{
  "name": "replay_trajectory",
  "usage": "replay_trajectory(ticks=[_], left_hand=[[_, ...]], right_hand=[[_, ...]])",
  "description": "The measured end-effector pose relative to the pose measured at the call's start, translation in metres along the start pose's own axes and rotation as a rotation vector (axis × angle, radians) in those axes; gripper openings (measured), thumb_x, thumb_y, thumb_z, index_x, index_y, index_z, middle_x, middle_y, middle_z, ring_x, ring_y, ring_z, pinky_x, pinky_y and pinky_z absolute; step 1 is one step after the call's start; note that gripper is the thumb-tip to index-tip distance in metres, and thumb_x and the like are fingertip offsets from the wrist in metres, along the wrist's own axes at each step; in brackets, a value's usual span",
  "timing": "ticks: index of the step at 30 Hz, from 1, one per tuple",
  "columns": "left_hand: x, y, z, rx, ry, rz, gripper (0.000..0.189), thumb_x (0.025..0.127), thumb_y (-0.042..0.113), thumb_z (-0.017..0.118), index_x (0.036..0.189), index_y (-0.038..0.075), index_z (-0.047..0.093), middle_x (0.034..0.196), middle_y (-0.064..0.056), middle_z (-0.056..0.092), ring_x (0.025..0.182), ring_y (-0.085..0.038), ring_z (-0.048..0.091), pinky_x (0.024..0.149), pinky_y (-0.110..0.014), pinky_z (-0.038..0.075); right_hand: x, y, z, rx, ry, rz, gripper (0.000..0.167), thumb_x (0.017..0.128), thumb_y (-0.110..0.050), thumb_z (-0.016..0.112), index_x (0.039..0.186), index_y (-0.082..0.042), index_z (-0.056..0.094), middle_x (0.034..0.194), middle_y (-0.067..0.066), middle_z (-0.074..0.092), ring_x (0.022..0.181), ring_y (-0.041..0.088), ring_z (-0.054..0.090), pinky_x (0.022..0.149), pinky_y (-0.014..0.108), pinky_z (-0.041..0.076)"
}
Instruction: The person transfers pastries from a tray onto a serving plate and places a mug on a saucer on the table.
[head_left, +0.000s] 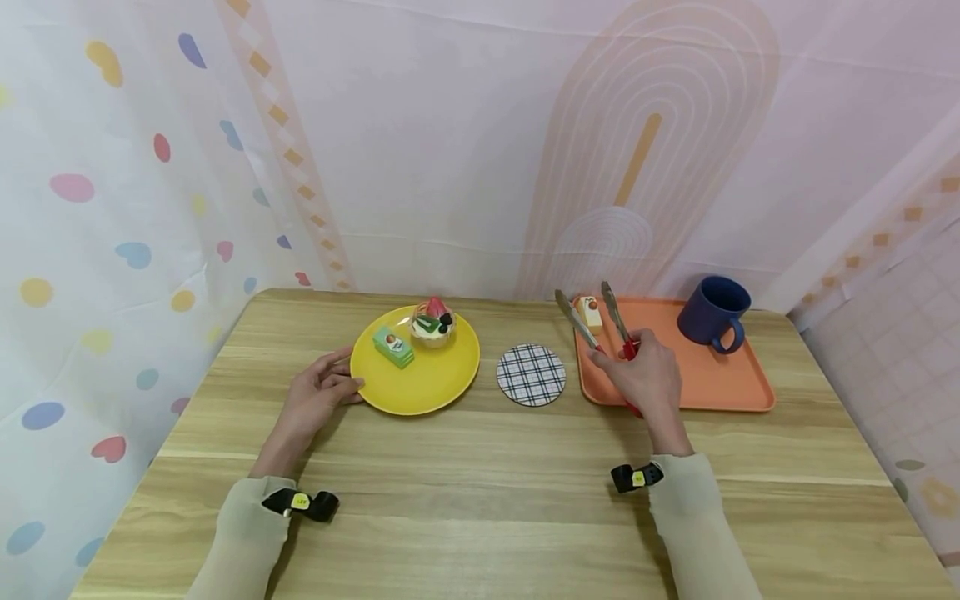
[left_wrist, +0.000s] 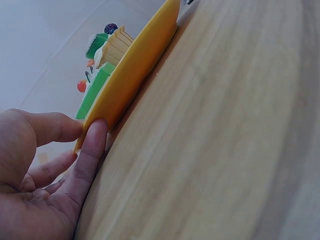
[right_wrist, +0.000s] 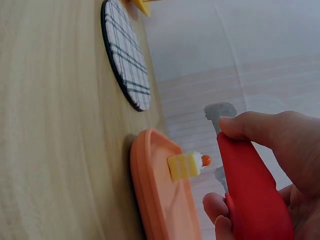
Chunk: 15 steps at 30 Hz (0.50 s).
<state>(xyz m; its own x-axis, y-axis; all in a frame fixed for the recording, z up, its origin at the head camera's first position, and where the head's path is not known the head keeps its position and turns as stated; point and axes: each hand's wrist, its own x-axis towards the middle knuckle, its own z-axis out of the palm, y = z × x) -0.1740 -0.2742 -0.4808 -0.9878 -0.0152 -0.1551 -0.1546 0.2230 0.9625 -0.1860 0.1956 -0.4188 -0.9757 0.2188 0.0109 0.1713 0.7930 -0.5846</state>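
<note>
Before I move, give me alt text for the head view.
A person's right grip holds spread red-handled tongs near a yellow cake on an orange tray with a blue mug. The left grip holds a yellow plate bearing a green cake and a fruit tart; a plaid coaster lies between plate and tray.

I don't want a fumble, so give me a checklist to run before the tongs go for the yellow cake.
1. Right hand holding the tongs: ok.
2. Tongs open: ok, their ends stand apart.
3. Yellow cake lined up: cannot tell; the ends flank it in the head view, but their height is unclear.
4. Left hand on the plate: ok, it pinches the rim.
5. Room on the plate: ok, bare in front of the green cake and tart.
6. Mug upright, apart from the tongs: ok.
</note>
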Motion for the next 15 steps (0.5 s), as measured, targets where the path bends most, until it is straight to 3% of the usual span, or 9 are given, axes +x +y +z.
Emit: replay_trajectory(ticks=[15], left_hand=[[0.001,0.000,0.001,0.014,-0.007,0.008,0.067,0.100,0.011,0.067,0.159,0.007,0.035,0.122,-0.010,0.061,0.090,0.000,0.068,0.082,-0.022,0.065]], right_hand=[[0.003,0.015,0.005,-0.020,-0.005,0.013,0.068,0.086,-0.053,0.076,0.119,0.004,0.059,0.083,0.013,0.061,0.071,0.027,0.059,0.052,0.028,0.041]])
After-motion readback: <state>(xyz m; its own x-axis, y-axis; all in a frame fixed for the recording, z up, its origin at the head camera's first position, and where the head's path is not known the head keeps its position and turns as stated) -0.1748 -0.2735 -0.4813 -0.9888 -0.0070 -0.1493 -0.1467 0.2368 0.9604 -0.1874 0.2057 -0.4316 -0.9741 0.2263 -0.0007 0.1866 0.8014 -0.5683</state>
